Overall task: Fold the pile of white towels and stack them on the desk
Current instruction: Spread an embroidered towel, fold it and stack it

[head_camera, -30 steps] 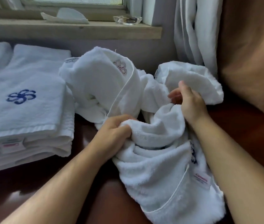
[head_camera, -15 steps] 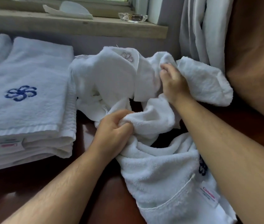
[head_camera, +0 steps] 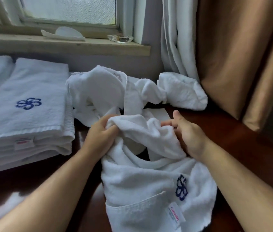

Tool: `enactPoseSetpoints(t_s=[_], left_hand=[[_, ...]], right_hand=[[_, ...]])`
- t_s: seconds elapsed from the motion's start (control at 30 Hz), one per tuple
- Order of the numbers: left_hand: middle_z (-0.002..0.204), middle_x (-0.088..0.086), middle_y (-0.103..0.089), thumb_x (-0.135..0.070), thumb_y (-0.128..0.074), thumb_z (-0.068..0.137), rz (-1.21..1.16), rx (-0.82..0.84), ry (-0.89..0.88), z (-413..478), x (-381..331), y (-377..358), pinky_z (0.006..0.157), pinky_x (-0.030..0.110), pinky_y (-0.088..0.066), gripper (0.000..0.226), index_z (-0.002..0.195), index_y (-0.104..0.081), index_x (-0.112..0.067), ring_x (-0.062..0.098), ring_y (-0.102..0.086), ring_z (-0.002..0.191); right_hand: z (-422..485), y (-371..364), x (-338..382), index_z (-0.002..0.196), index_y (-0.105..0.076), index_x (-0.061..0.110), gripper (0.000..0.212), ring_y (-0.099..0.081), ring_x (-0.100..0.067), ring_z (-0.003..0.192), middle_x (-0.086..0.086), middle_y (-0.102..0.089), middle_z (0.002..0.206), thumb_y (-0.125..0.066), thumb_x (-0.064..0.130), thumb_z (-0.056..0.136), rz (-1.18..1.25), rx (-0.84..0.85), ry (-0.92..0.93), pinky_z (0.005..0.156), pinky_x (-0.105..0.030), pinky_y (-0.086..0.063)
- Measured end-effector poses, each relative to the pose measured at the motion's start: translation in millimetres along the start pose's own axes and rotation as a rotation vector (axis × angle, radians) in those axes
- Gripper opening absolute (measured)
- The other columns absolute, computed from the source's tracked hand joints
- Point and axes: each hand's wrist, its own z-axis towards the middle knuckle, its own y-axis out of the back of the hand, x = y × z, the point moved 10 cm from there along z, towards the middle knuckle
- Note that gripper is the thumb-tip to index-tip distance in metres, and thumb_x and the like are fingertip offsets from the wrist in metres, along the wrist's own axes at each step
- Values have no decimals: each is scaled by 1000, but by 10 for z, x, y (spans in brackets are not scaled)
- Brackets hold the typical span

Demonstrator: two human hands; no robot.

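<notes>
- Head view: at the centre of the frame, the left hand (head_camera: 101, 136) is clutching a bunched fold of the crumpled towel (head_camera: 137, 183), fingers curled tight on it.
- The right hand (head_camera: 189, 136) is touching the same towel, fingers loosely apart.
- The folded stack (head_camera: 27, 114) is sitting at the left on the desk (head_camera: 232, 139).

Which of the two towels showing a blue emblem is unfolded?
The crumpled towel in the left hand's grip, emblem near its label; the other lies folded atop the stack.

Hotel room, monogrammed towels (head_camera: 27, 104), curtains (head_camera: 232, 56), window sill (head_camera: 65, 46)
</notes>
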Motion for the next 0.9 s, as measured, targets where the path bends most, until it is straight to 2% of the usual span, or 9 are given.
enactPoseSetpoints(t_s=[0.13,0.3,0.4,0.47,0.6,0.7,0.8,0.83,0.9], left_hand=[[87,-9,-71,-29,-58,96,246,-69,69,-48,11,103,72,29,-44,11,95,-68,-27,13,-66,89],[88,-5,-71,-40,-52,100,442,-33,114,-135,-63,80,79,35,-48,24,96,-70,-24,20,-65,92],[87,-4,-72,-45,-59,97,451,-162,25,-165,-247,262,81,33,-49,22,100,-76,-31,18,-66,93],[95,0,-64,-46,-62,95,513,-263,-66,-209,-405,367,86,31,-45,20,108,-76,-40,18,-59,101],[114,3,-60,-41,-58,97,665,-210,-66,-297,-563,173,88,33,-41,29,125,-66,-42,24,-57,110],[121,-3,-55,-25,-67,89,682,-232,-242,-593,-898,-21,98,36,-43,37,125,-61,-34,18,-54,110],[92,-19,-57,-28,-69,88,627,117,-438,-975,-1120,-575,71,20,-44,16,99,-65,-38,1,-53,82],[85,-20,-58,-37,-66,90,663,284,-375,-1054,-1026,-783,64,19,-44,5,95,-65,-38,0,-54,78],[92,-19,-58,-60,-57,90,820,493,-231,-1134,-745,-1030,63,22,-43,24,101,-65,-40,0,-55,81]], right_hand=[[-131,222,13,95,-69,29,39,-65,-14,105,2,-72,110,-43,57,101,-299,-193,-4,96,-36,-49],[-256,-132,-2,117,-73,13,53,-73,-25,106,-9,-76,111,-52,58,99,185,-36,-50,97,-44,-56],[-303,79,28,105,-74,11,42,-71,-32,106,-13,-75,109,-54,48,98,136,-268,0,99,-56,-53],[-348,99,-117,102,-76,15,54,-71,-29,105,-8,-77,107,-54,63,93,68,-206,-118,99,-51,-54],[-536,-141,-215,89,-78,18,61,-75,-14,77,4,-78,84,-68,77,76,-302,101,-206,60,-25,-57],[-456,188,-48,85,-68,10,36,-66,-21,61,0,-69,63,-65,44,96,66,-272,-68,49,-27,-49],[-470,510,-70,101,-68,8,22,-74,-32,68,-17,-77,85,-63,29,98,797,-513,-30,52,-34,-56],[-452,559,-54,107,-68,8,23,-75,-35,74,-20,-77,94,-62,29,98,888,-498,14,55,-36,-58],[-421,580,-26,116,-68,14,31,-76,-33,85,-15,-77,102,-62,38,97,736,-415,30,63,-37,-59]])
